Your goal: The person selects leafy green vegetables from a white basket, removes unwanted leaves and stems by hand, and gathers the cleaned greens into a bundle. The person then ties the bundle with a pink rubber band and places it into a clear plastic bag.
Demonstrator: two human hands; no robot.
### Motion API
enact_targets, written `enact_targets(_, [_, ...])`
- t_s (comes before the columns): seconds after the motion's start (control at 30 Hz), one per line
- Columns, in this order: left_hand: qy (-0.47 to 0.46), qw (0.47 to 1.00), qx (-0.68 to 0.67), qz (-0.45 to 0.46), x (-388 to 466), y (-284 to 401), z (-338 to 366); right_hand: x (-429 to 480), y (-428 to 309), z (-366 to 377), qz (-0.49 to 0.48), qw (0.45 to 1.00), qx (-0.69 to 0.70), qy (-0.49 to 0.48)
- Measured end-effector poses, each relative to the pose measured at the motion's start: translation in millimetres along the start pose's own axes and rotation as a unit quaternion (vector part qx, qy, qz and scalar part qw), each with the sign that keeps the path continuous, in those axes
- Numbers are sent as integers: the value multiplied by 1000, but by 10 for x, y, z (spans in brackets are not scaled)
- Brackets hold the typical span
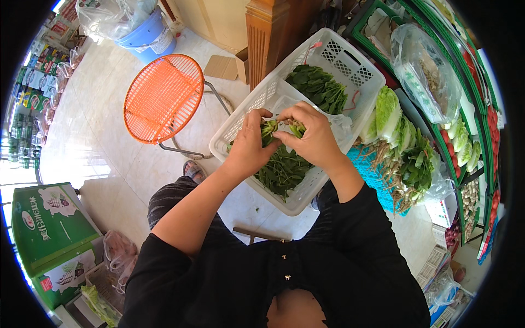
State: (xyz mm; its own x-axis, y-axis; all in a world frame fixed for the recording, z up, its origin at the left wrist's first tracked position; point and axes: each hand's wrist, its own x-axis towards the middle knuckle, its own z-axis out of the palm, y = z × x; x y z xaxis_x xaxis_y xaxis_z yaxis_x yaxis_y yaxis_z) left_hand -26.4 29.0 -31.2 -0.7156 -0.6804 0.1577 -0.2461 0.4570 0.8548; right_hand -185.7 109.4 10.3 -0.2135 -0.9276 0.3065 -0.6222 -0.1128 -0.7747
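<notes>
Over a white plastic basket [297,207], my left hand [251,141] grips a bunch of leafy greens [268,128] by its root ends. My right hand [311,135] is close beside it, thumb and fingers closed on a few green stems [297,129]. Loose dark green leaves [283,170] lie in the near part of the basket, below both hands. At the basket's far part rests a neat pile of leafy greens [318,88], stems towards the right. Clear plastic [341,125] lies near that pile, partly hidden by my right hand.
An orange woven stool [164,98] stands left of the basket, with a blue bucket [149,37] behind it. A carved wooden post [266,41] rises beyond the basket. To the right are Chinese cabbages [387,115], a turquoise crate [371,174] and green-edged vegetable shelves [434,135]. A green freezer [53,221] stands left.
</notes>
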Motion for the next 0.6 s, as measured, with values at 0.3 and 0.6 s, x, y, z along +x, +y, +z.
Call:
enact_targets(0.3, [-38, 994, -83, -62, 8, 48, -23, 5, 215, 45, 65, 990, 27, 119])
enact_targets(0.6, [-31, 988, -126, -80, 45, -27, -65, -71, 425, -75, 155, 985, 0, -75])
